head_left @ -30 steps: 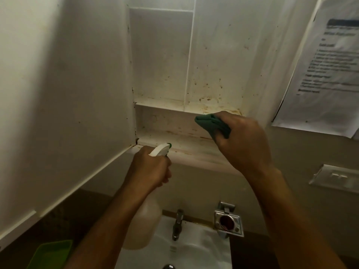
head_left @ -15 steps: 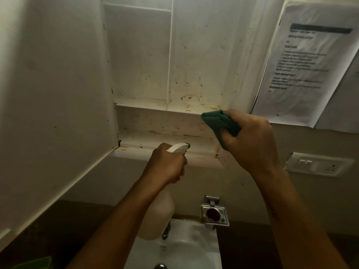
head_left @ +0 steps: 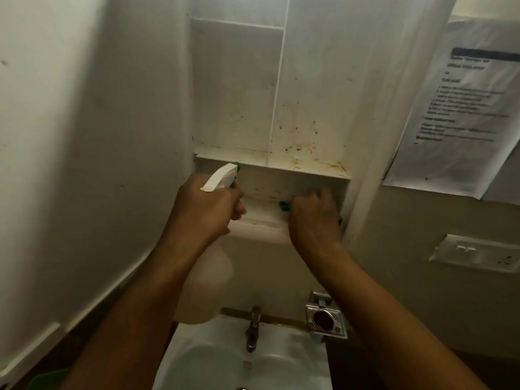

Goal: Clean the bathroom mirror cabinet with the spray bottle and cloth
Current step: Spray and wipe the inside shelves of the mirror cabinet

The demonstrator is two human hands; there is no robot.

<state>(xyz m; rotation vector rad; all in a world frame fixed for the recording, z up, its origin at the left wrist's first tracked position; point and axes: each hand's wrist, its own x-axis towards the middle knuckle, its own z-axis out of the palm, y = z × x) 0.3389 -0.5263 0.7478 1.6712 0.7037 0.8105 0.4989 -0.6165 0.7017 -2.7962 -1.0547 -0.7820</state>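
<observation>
The white cabinet [head_left: 309, 80] stands open, its inside speckled with brown stains above a stained shelf [head_left: 309, 167]. My left hand [head_left: 205, 206] grips the neck of a white spray bottle [head_left: 205, 288] whose green-tipped nozzle points into the lower compartment. My right hand [head_left: 312, 218] reaches into that lower compartment and presses a green cloth [head_left: 284, 205] on its floor; only a small corner of the cloth shows past my fingers.
The open cabinet door [head_left: 84, 164] fills the left side. Below are a white sink [head_left: 197, 367] with a tap [head_left: 253, 327] and a metal wall fitting [head_left: 326, 319]. A printed paper [head_left: 464, 108] and a switch plate [head_left: 475, 253] are on the right wall.
My right hand dropped from in front of the shelf edge into the lower compartment, cloth now mostly hidden under it. My left hand raised the spray bottle up and left, nearer the shelf.
</observation>
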